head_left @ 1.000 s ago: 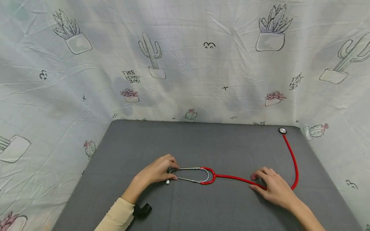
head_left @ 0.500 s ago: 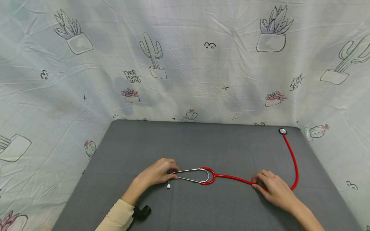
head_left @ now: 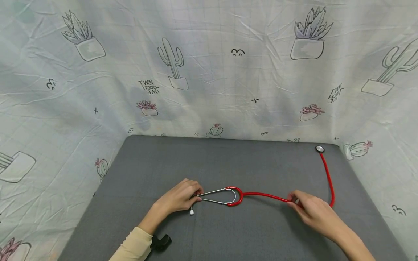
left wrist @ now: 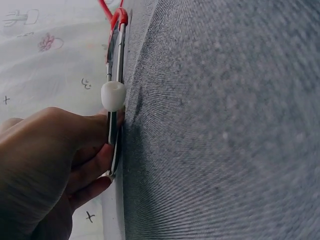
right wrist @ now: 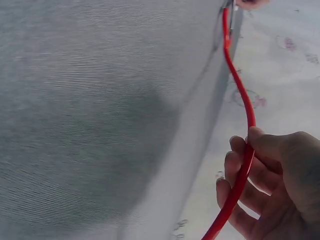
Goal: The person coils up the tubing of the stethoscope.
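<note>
Okay, your left hand [head_left: 179, 195] is pinching the metal ear tubes [head_left: 211, 192] of the stethoscope [head_left: 264, 195] near their ends, thumb and fingers closing from both sides; one white eartip [head_left: 191, 212] is sticking out below the fingers. Your right hand [head_left: 313, 212] is pinching the red tubing [right wrist: 240, 182] between thumb and fingers, holding that part up off the table [head_left: 228, 163], with a shadow falling beneath it.

The stethoscope is stretching crosswise between your two hands on the near half of the table, its red Y-piece [head_left: 240, 197] sitting between them. Past your right hand the tubing is curving away toward the far right corner, where the chest piece [head_left: 320, 149] is lying near both the far and the right edges. So room is tight there, while plain gray surface is running wide from your hands back to the far edge and off to the left edge.

Cactus-print cloth [head_left: 209, 72] is rising behind the far edge and along both sides. Near your left wrist, below the pale sleeve [head_left: 134, 244], a black object [head_left: 161, 243] is showing, partly hidden.
</note>
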`<state>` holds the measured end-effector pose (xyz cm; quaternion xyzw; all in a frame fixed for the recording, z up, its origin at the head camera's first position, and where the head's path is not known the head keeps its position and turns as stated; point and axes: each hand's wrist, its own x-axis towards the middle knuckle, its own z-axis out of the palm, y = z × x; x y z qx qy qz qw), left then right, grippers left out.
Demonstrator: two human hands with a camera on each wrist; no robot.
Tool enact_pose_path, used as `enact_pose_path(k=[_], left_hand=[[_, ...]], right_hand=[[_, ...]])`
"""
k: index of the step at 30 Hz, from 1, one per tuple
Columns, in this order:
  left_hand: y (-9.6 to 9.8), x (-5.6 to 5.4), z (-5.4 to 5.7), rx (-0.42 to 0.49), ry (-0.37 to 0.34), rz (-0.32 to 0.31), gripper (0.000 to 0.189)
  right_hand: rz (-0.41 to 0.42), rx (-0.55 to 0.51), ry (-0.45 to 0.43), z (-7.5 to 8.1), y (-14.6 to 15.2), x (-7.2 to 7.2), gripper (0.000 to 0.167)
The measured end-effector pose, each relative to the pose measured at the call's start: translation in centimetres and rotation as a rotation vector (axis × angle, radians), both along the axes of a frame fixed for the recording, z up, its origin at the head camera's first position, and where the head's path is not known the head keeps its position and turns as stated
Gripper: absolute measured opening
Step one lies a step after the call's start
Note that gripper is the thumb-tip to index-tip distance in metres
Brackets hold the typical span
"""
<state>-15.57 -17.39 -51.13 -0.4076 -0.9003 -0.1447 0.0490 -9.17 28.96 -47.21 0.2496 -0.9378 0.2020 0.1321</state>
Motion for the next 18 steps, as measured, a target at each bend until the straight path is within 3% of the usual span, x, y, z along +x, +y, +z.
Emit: enact_pose_path(k=[11, 17, 18], left_hand=[[-0.1, 0.1, -0.2, -0.033, 0.073, 0.007, 0.012], [0.0, 0.2, -0.2, -0.06, 0.107, -0.003, 0.012], [0.0, 0.3, -0.2, -0.067, 0.1, -0.001, 0.012]], right_hand=[[0.182, -0.098, 0.074, 3.8, -1.3, -0.8, 0.035], [0.239, -0.072, 0.117, 6.0, -1.9, -1.0, 0.009], [0.244, -0.059, 0.131, 6.4, -2.1, -1.1, 0.014]])
